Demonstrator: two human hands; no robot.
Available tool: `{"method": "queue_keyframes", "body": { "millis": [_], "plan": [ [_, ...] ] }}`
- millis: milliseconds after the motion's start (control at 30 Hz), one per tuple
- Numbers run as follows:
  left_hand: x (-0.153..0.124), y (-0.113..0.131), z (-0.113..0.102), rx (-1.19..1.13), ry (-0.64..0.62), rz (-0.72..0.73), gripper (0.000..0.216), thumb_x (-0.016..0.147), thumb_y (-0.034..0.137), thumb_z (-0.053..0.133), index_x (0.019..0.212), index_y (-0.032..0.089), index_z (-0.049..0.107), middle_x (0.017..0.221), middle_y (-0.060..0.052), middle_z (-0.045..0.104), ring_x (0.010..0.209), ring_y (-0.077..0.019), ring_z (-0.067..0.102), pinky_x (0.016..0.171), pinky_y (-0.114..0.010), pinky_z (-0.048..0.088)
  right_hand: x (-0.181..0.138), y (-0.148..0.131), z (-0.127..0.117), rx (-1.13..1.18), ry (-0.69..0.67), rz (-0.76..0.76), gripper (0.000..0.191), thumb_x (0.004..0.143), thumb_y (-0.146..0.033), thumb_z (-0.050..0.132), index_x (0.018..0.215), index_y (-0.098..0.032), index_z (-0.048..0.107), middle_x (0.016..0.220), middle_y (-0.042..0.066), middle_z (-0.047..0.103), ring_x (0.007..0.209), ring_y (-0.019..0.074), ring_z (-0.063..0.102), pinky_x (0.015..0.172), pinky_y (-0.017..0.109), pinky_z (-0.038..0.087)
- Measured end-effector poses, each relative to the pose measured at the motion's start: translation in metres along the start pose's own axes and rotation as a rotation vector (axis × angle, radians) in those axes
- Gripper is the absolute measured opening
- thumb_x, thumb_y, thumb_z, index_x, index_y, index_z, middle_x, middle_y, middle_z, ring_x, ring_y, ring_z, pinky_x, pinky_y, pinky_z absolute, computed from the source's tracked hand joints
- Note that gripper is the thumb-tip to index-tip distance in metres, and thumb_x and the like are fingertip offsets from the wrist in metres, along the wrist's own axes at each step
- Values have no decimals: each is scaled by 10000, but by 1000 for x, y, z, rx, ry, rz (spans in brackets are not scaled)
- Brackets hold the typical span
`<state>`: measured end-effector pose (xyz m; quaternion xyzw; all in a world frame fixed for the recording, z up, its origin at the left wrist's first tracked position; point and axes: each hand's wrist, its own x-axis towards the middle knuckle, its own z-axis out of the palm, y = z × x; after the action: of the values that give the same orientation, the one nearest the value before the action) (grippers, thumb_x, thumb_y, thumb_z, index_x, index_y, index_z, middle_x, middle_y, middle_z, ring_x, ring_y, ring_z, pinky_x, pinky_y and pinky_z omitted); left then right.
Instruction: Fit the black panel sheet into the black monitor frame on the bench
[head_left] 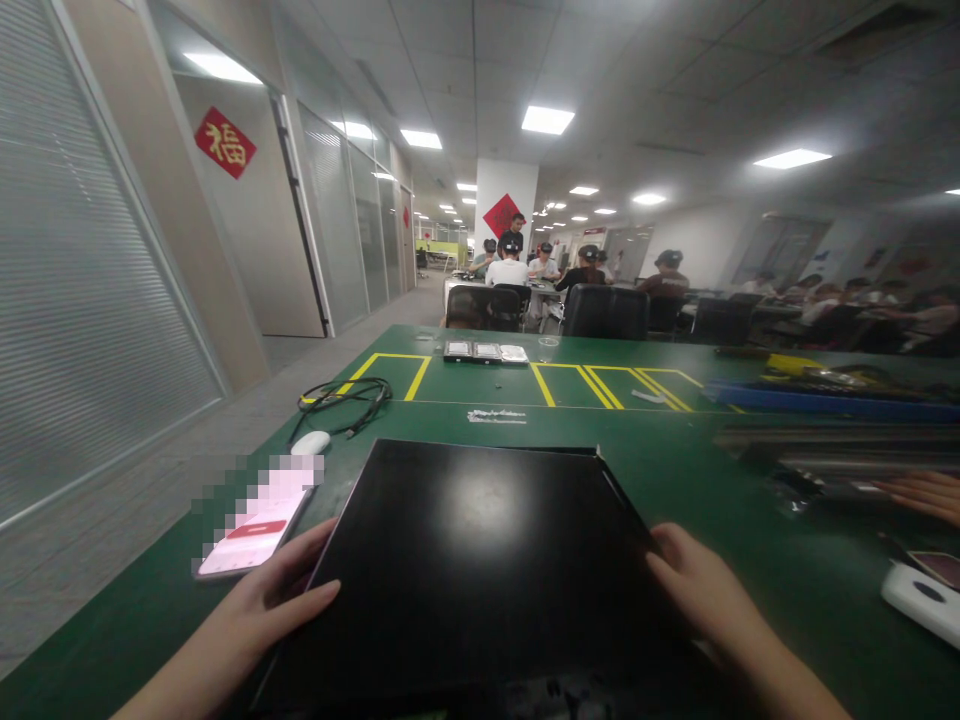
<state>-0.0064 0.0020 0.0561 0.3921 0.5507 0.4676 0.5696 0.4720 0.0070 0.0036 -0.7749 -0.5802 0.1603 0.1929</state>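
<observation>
A large flat black panel [480,560] lies on the green table [712,480] right in front of me. My left hand [274,600] grips its left edge, thumb on top and fingers curled underneath. My right hand [697,590] is wrapped over the right edge, fingers closed against it. The panel's near end runs out of view at the bottom.
A phone [259,530] with a lit screen lies left of the panel, with a white mouse [310,442] and a black cable [349,398] beyond. Small trays [486,351] sit farther back. Another person's hand [926,492] and a white device [922,600] are at right. Seated people fill the background.
</observation>
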Motion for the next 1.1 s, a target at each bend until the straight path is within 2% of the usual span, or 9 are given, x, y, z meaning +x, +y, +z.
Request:
{"method": "queue_keyframes", "body": {
  "millis": [133, 300, 467, 567, 667, 733, 933, 1033, 1100],
  "plan": [
    [-3, -3, 6, -24, 56, 38, 585, 580, 399, 849, 1139, 310, 703, 1316, -24, 668, 1225, -396, 558, 961, -460, 523, 0, -1, 0, 2, 3, 8, 305, 828, -360, 461, 1065, -203, 570, 943, 80, 679, 855, 222, 630, 719, 323, 427],
    [4, -7, -6, -11, -6, -20, 635, 574, 388, 859, 1180, 322, 681, 1383, -20, 614, 1246, -401, 535, 950, -457, 532, 0, 1, 1, 7, 11, 5, 300, 827, -372, 466, 1054, -212, 580, 962, 82, 681, 873, 224, 633, 712, 315, 429],
    [4, -8, -9, 13, 26, 38, 660, 600, 404, 841, 1230, 339, 651, 1471, 2, 516, 1354, -386, 398, 1035, -466, 440, 1, 4, 2, 43, 24, 6, 313, 814, -378, 485, 1055, -213, 599, 956, 75, 680, 892, 220, 632, 708, 302, 431],
    [-2, -5, 0, 4, 50, 94, 628, 596, 404, 837, 1199, 345, 673, 1471, 35, 510, 1381, -355, 364, 1098, -439, 341, 0, 1, 0, 42, 28, 11, 446, 822, -395, 470, 1213, -202, 560, 877, 45, 669, 798, 205, 633, 671, 300, 431],
    [-7, -3, 6, -57, 82, 114, 626, 594, 411, 825, 1198, 345, 673, 1425, 53, 561, 1364, -356, 392, 1099, -421, 342, -3, -4, -4, 79, 37, 20, 609, 839, -436, 443, 1409, -223, 413, 793, -2, 644, 685, 187, 621, 625, 301, 438],
    [-8, -2, 6, -78, 61, 116, 678, 587, 404, 830, 1237, 346, 647, 1423, 50, 565, 1362, -366, 389, 1093, -431, 356, -4, -8, -5, 133, 54, 23, 639, 841, -480, 440, 1427, -229, 404, 825, 1, 657, 706, 189, 634, 656, 307, 463],
    [-13, 0, 7, -148, -19, 40, 914, 609, 422, 818, 1431, 389, 420, 1403, 36, 583, 1322, -384, 439, 984, -475, 492, -1, -12, -6, 381, 144, 64, 506, 794, -562, 500, 1082, -195, 697, 1165, 108, 663, 1080, 260, 616, 928, 348, 469],
    [-15, 3, 10, -189, 4, 45, 934, 652, 422, 789, 1469, 399, 337, 1354, 50, 629, 1286, -362, 495, 964, -447, 513, -1, -13, -9, 523, 156, -1, 419, 740, -543, 592, 936, -202, 735, 1223, 107, 649, 1195, 283, 554, 1043, 368, 390],
    [-11, 4, 6, -145, 39, 93, 924, 655, 413, 789, 1466, 392, 347, 1336, 56, 644, 1297, -344, 487, 999, -424, 481, -5, -15, -14, 685, 140, -63, 423, 728, -522, 630, 975, -192, 726, 1236, 104, 652, 1225, 287, 536, 1061, 375, 374]
  ]
}}
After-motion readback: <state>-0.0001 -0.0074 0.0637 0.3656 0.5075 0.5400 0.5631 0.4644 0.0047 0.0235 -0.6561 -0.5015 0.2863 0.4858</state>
